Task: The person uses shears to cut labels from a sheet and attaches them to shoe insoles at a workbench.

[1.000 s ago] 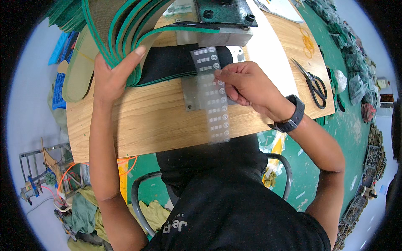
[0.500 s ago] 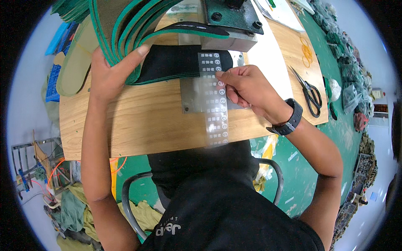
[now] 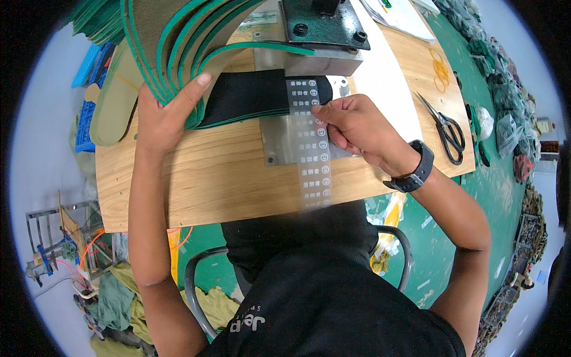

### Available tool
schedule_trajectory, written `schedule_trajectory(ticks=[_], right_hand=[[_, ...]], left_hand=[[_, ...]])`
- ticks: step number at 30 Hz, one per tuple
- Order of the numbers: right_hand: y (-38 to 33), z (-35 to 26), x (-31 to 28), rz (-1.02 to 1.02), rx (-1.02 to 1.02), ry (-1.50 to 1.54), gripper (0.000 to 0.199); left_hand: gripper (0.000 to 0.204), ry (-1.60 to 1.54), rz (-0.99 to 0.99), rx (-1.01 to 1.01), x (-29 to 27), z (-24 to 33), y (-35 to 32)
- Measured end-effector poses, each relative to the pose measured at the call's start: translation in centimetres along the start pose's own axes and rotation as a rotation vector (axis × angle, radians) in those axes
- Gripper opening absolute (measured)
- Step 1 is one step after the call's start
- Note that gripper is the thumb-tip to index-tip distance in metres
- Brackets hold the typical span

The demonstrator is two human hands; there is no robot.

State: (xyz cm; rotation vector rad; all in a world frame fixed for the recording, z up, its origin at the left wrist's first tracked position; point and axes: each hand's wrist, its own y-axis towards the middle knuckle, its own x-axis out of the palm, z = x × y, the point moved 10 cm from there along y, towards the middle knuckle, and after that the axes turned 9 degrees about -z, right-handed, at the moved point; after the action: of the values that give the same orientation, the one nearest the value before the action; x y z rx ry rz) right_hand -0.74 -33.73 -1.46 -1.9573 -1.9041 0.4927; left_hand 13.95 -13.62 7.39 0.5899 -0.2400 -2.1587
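Observation:
My left hand (image 3: pixel 163 122) is closed round a fanned bundle of insoles (image 3: pixel 157 44) with olive undersides and green edges, its thumb on the near side. Below the bundle, a black insole (image 3: pixel 247 95) lies face up, its toe end on a metal plate (image 3: pixel 278 141). My right hand (image 3: pixel 366 128) pinches a clear strip of labels (image 3: pixel 313 160) printed in white. The strip's far end lies across the black insole, and its near end hangs toward the table edge. One curved insole (image 3: pixel 256 49) reaches from the bundle to the press block.
A press head (image 3: pixel 324 30) with a metal block stands just beyond the strip. Black scissors (image 3: pixel 446 131) and yellow rubber bands (image 3: pixel 439 70) lie to the right. At the left are an olive insole sheet (image 3: pixel 116 101) and a blue basket (image 3: pixel 85 125). White paper (image 3: pixel 386 89) covers part of the table.
The curved upper insole has tipped, so its white-marked black face no longer shows. The whole view has shifted slightly. Both hands keep their holds.

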Motion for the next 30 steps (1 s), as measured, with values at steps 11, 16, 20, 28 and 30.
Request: schedule_trajectory(ticks=[11,16,20,28,30], right_hand=[[-0.1,0.1,-0.4,0.007,0.032,-0.066,0.028],[0.1,0.0,-0.3,0.006,0.029,-0.094,0.029],[0.2,-0.2,-0.3,0.011,0.033,-0.102,0.029],[0.6,0.3,-0.3,0.005,0.036,-0.104,0.031],[0.5,0.3,-0.2,0.003,0.048,-0.105,0.031]], left_hand=[[0.044,0.014,-0.009,-0.040,-0.1,-0.6,0.1],[0.043,0.050,-0.015,-0.021,-0.2,-0.5,0.0],[0.044,0.048,-0.016,-0.017,-0.1,-0.1,0.1],[0.045,0.045,-0.051,-0.019,0.2,0.2,0.1],[0.045,0.020,-0.046,-0.034,0.3,0.1,0.1]])
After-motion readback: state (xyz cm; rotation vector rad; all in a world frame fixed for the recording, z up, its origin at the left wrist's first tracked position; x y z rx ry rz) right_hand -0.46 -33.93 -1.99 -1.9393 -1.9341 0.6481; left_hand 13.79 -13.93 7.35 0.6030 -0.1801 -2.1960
